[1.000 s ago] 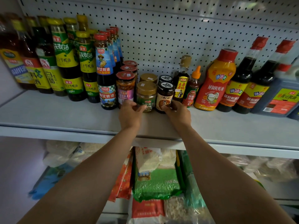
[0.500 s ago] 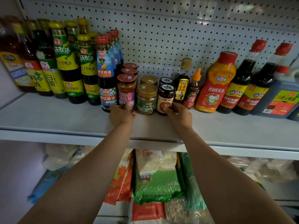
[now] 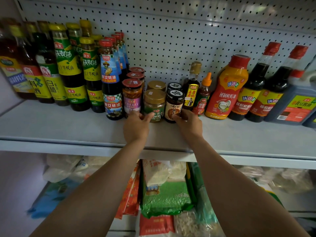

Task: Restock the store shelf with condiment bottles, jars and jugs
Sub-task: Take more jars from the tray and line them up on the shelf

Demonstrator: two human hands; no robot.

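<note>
Grey metal shelf (image 3: 51, 124) with a white pegboard back panel (image 3: 171, 40), stocked along its rear edge. Left hand (image 3: 136, 126) rests on the shelf at the foot of two jars: fingers curled against the base of the red-lidded chili jar (image 3: 132, 96), thumb reaching across to touch the lower front of the gold-lidded sesame paste jar (image 3: 154, 105); whether it truly grips either jar cannot be told. Right hand (image 3: 189, 124) sits just right of that, fingers and thumb pinching the base of the black-lidded sauce jar (image 3: 174, 106). All three jars stand upright, side by side and touching or nearly so, between the two hands. Behind them, further red-lidded jars (image 3: 136, 75), a second gold-lidded jar (image 3: 156, 85) and a second black-lidded jar (image 3: 174, 86). Immediately left of the left hand, a blue-labelled oyster sauce bottle (image 3: 110, 79); beyond it, green-and-yellow-labelled oyster sauce bottles (image 3: 68, 65), then a white vinegar bottle (image 3: 49, 77) and a cooking wine bottle (image 3: 32, 76). Right of the right hand: a slim dark bottle with gold cap (image 3: 192, 86), a small ketchup bottle with orange nozzle (image 3: 203, 94), an orange squeeze bottle of oyster sauce (image 3: 227, 89), two red-capped soy sauce bottles (image 3: 253, 82), and a dark jug (image 3: 294, 103) at the far edge. Below the hands, the lower shelf holds bagged goods, including a green packet (image 3: 167, 197).
</note>
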